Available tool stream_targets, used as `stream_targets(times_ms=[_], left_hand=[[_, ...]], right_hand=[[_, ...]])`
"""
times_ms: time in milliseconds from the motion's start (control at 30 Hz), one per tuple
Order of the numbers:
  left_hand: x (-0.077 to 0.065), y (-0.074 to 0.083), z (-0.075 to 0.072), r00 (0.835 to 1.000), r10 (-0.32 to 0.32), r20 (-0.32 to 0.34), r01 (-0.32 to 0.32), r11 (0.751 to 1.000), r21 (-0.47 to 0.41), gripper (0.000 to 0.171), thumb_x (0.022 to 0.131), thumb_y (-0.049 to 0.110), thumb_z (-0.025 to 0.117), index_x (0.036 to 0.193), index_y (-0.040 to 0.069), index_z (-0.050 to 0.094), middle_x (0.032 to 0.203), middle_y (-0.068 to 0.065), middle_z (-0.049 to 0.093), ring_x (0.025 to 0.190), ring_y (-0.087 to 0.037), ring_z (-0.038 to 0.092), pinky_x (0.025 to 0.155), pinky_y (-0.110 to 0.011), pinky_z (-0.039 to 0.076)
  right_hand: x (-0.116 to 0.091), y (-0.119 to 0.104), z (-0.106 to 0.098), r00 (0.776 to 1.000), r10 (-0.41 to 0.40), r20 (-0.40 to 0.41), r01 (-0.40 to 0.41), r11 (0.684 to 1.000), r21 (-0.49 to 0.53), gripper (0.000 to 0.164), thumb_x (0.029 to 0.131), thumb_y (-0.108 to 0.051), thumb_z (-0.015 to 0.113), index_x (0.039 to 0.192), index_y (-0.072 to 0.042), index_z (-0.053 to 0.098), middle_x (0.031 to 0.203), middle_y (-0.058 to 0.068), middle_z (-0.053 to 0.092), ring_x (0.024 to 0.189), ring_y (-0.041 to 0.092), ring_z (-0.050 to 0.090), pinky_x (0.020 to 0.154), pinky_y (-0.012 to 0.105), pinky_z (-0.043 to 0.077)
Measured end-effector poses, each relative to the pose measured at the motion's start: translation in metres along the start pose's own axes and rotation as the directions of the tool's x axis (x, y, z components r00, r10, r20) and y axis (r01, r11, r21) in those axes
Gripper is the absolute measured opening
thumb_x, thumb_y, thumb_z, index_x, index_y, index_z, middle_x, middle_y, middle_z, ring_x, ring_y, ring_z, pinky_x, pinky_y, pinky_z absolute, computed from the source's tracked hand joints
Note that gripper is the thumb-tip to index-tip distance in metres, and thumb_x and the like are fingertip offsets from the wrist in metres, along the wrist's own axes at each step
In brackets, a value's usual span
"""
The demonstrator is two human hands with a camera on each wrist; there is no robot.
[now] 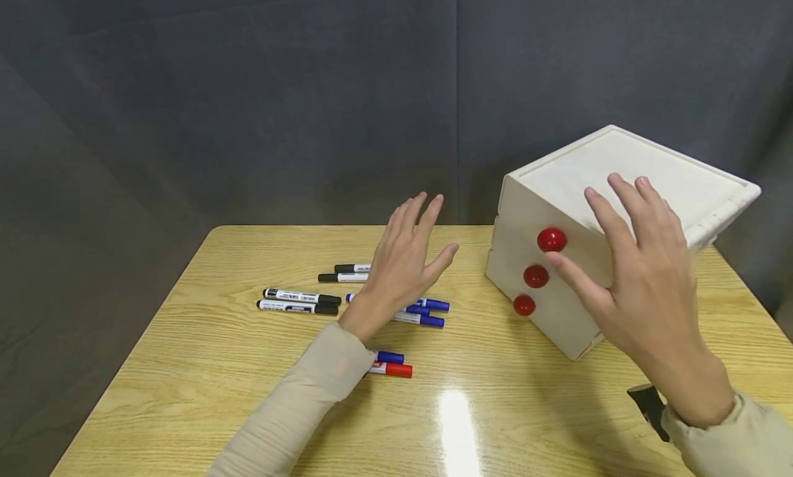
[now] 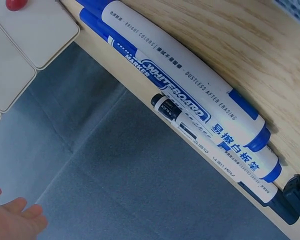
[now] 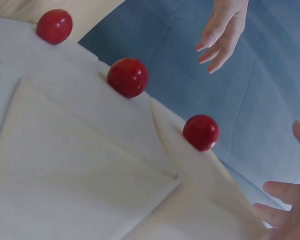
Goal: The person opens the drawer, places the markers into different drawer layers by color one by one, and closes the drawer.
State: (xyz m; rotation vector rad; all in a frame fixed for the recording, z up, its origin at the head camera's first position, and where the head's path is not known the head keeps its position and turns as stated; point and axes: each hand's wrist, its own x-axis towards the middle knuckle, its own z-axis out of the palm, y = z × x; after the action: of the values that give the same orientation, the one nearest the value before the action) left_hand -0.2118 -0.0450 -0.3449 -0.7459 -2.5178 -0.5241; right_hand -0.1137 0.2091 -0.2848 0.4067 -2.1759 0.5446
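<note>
My left hand (image 1: 405, 250) is held above the whiteboard markers with its fingers straight and the thumb spread. Beneath it lie several blue-capped markers (image 1: 429, 321); two of them show large in the left wrist view, beside a black-capped marker (image 2: 215, 150). My right hand (image 1: 650, 291) is raised in front of a white box of drawers (image 1: 545, 312), fingers spread, and overlaps its top and front in the head view. Three round red knobs (image 1: 535, 276) run down the box's front. Neither hand holds anything. My left sleeve partly hides a red-capped marker (image 1: 398, 370).
Two black-capped markers (image 1: 300, 309) lie at the left of the wooden table (image 1: 186, 374), and two more (image 1: 343, 278) farther back. A small dark object (image 1: 648, 408) shows by the right sleeve. Dark cloth (image 1: 310, 105) hangs behind the table.
</note>
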Motion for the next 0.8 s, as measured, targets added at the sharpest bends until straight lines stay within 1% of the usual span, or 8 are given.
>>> stream_targets(times_ms=[233,400,600,800], left_hand=[[0.000,0.002,0.000,1.000,-0.012,0.009,0.013,1.000,-0.020,0.072,0.098,0.042,0.057,0.156,0.014,0.027,0.160,-0.016,0.031,0.149,-0.034,0.030,0.124,-0.048,0.026],[0.000,0.003,0.001,1.000,-0.006,0.007,0.006,0.999,-0.032,0.071,0.099,0.043,0.056,0.157,0.014,0.027,0.160,-0.016,0.031,0.148,-0.035,0.031,0.123,-0.049,0.028],[0.000,0.006,0.001,1.000,0.004,-0.004,-0.004,0.999,-0.046,0.070,0.099,0.043,0.055,0.156,0.014,0.028,0.159,-0.016,0.032,0.147,-0.035,0.033,0.121,-0.050,0.031],[0.002,0.012,0.002,1.000,-0.006,0.018,0.008,0.996,-0.084,0.070,0.099,0.043,0.055,0.157,0.015,0.027,0.160,-0.016,0.031,0.147,-0.036,0.032,0.120,-0.052,0.032]], right_hand=[[-0.007,0.010,-0.008,1.000,0.007,-0.019,-0.007,1.000,-0.011,0.087,0.091,-0.074,0.045,0.137,-0.002,0.055,0.147,0.023,0.048,0.143,0.047,0.034,0.122,0.057,0.021],[-0.012,0.016,-0.011,0.999,0.027,-0.025,-0.027,1.000,0.000,0.089,0.089,-0.075,0.046,0.136,0.000,0.056,0.146,0.024,0.048,0.143,0.047,0.034,0.123,0.056,0.020],[-0.016,0.021,-0.013,0.999,0.002,-0.050,-0.001,1.000,0.008,0.087,0.091,-0.072,0.048,0.132,0.004,0.058,0.143,0.026,0.051,0.140,0.049,0.038,0.122,0.055,0.023],[-0.021,0.027,-0.018,0.999,0.003,-0.052,-0.003,1.000,0.010,0.087,0.091,-0.072,0.048,0.130,0.005,0.058,0.141,0.027,0.052,0.139,0.049,0.039,0.121,0.056,0.024]])
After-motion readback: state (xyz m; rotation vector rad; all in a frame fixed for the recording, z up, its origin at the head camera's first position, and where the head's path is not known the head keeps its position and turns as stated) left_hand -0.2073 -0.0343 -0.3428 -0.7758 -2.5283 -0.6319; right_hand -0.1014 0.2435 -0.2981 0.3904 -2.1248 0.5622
